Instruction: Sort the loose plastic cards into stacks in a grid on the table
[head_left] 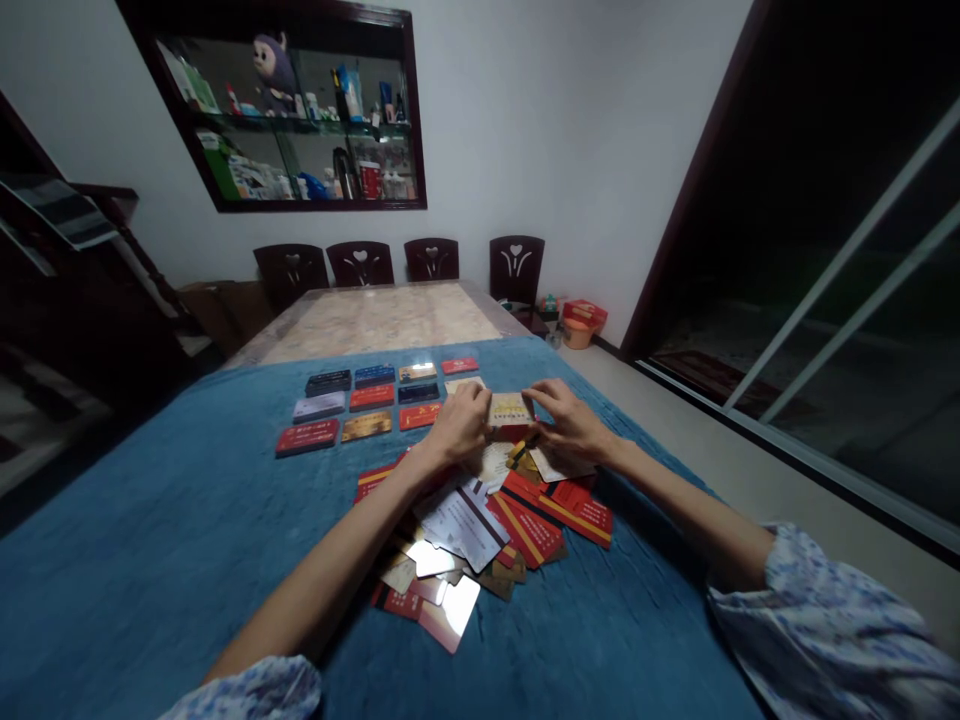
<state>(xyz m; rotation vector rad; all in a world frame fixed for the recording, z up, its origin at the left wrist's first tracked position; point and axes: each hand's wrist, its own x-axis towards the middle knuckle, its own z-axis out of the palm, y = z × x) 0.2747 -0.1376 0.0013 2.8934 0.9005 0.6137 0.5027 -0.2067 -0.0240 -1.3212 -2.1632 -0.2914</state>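
Observation:
Between my two hands is a small stack of cream cards (pixel 511 408) with yellow print on top. My left hand (pixel 461 425) pinches its left end, and the fingers of my right hand (pixel 564 420) close on its right end. Right below lies a loose, overlapping heap of cards: red ones with yellow stripes (pixel 527 530), white ones (pixel 463 522) and a shiny one (pixel 453 612) nearest me. Beyond my left hand sit neat card stacks in rows, among them a dark red stack (pixel 307 437), a gold stack (pixel 367 426) and an orange-red stack (pixel 419 416), partly behind the hand.
A blue cloth (pixel 187 480) covers the near part of the table; its far part has a marble-patterned top (pixel 390 318). Dark wooden chairs (pixel 517 265) stand past the far end. An orange bucket (pixel 577 333) is on the floor at right, near a glass sliding door (pixel 840 300).

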